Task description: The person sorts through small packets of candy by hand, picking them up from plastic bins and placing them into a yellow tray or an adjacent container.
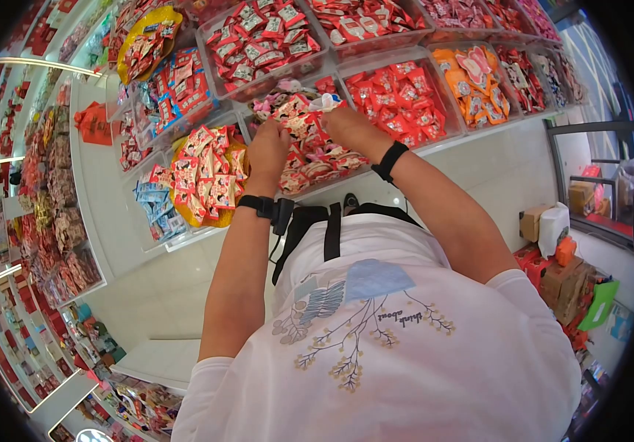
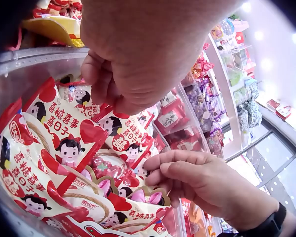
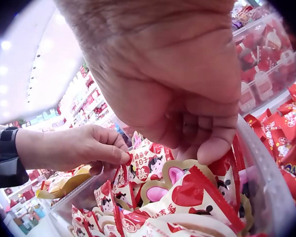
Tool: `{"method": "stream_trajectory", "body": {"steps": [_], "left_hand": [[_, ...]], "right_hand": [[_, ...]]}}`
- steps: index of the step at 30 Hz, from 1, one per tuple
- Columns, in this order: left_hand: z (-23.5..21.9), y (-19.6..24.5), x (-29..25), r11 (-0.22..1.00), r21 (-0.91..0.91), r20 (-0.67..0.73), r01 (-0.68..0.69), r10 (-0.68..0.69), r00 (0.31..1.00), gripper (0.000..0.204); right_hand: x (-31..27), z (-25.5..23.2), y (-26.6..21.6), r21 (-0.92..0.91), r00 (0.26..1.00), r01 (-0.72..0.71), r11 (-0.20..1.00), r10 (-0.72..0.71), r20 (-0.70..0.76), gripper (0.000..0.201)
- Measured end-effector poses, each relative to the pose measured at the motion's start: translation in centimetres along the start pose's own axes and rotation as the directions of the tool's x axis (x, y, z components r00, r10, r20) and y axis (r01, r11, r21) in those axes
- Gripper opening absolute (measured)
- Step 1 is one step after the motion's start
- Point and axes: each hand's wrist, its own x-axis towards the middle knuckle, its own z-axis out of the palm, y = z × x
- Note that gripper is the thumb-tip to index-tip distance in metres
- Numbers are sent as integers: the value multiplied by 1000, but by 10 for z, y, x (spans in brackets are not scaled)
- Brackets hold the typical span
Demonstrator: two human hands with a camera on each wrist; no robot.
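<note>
Both hands are over a clear plastic bin (image 2: 44, 53) of cream-and-red candy packets (image 2: 71, 143) printed with a cartoon girl. My left hand (image 1: 269, 151) pinches the edge of a candy packet (image 3: 144, 167) between thumb and forefinger, best seen in the right wrist view. Across the bin, my right hand (image 1: 354, 132) has its fingers curled, the thumb against a red-edged packet (image 3: 226, 173). Its palm covers part of that grip. Pink-centred, gold-rimmed pieces (image 3: 176, 175) lie among the packets between the hands.
Red packets fill a bin (image 1: 398, 99) to the right, with orange ones (image 1: 471, 85) beyond it. A yellow-edged container (image 1: 202, 177) of similar packets stands on the left. Stocked shelves (image 1: 44, 191) line the far left; cardboard boxes (image 1: 561, 283) are stacked at right.
</note>
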Motion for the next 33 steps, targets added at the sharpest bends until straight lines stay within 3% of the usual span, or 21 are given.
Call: {"method": "stream_trajectory", "body": {"steps": [3, 9, 12, 18, 22, 25, 26, 29, 30, 33], "left_hand": [[2, 3, -1, 997, 15, 55, 73, -73, 996, 18], [8, 1, 0, 997, 48, 70, 67, -70, 995, 18], [8, 3, -1, 999, 42, 94, -24, 20, 995, 17], [5, 7, 0, 997, 24, 141, 67, -70, 987, 24], [-18, 13, -7, 992, -123, 83, 39, -29, 996, 25], [-59, 21, -20, 966, -238, 76, 97, -81, 994, 22], [-74, 16, -24, 951, -290, 52, 106, -94, 994, 20], [-114, -13, -41, 926, -334, -83, 175, -214, 973, 19], [-125, -29, -48, 938, -284, -127, 201, -244, 961, 19], [-138, -78, -73, 946, -147, -157, 288, -310, 938, 22]], "right_hand": [[-8, -6, -9, -21, 999, -24, 999, 25, 21, 23], [-9, -6, -10, 0, 1000, -29, 1000, 29, -1, 23], [-8, -3, -8, 11, 999, -27, 1000, 27, -19, 23], [-14, -5, -7, 67, 995, 15, 998, -9, -97, 20], [-17, -13, -9, 187, 985, 56, 981, -25, -169, 18], [-27, -31, -17, 322, 958, 155, 934, -63, -280, 20], [-29, -32, -17, 394, 944, 184, 901, -50, -327, 21], [-39, -46, -23, 694, 968, 141, 706, 48, -246, 23], [-39, -45, -23, 757, 972, 122, 642, 77, -222, 25], [-45, -48, -24, 751, 975, 103, 653, 82, -205, 24]]}}
